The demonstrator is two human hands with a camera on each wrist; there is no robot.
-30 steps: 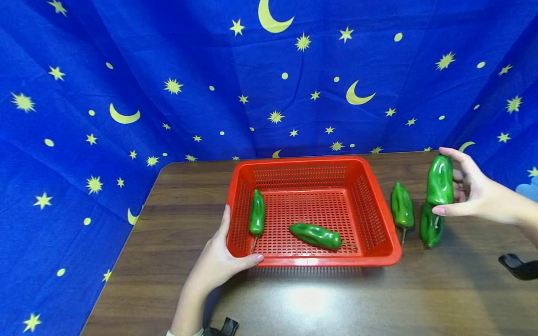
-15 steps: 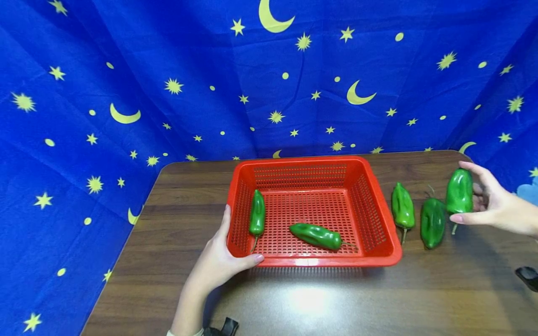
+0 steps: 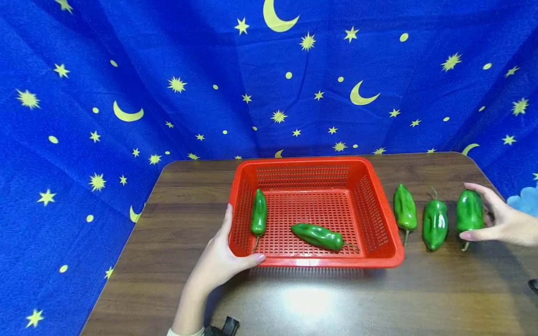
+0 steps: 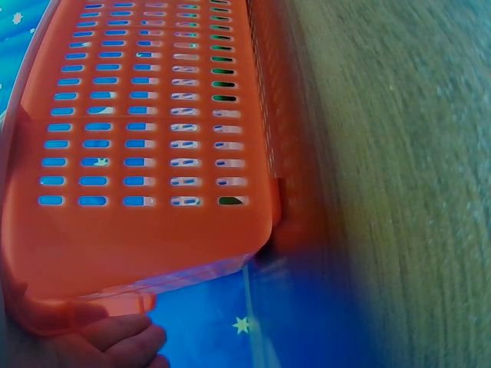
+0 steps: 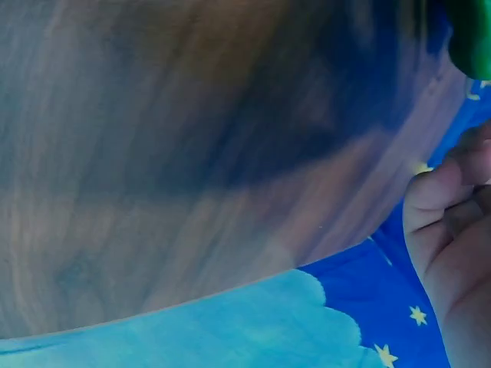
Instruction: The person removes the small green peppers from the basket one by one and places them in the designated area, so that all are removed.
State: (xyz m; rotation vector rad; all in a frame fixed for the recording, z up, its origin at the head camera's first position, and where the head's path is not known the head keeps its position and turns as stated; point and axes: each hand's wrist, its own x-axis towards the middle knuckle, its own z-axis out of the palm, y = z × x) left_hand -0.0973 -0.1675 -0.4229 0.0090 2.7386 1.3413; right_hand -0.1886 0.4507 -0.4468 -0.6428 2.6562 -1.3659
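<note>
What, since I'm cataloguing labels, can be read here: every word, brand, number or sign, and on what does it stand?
None can be read.
The blue fabric backdrop bears yellow moons, stars and dots, not lettering.
The rectangular red plastic basket and glossy green peppers show no legible marking.

Has a basket [image 3: 332, 262] on the table [image 3: 189, 200], before a cloth [image 3: 210, 37], with two peppers [image 3: 258, 212] inside (one left, one near the front) and three more [image 3: 435, 225] in a row to the right, the last in the right hand [image 3: 506, 223].
</note>
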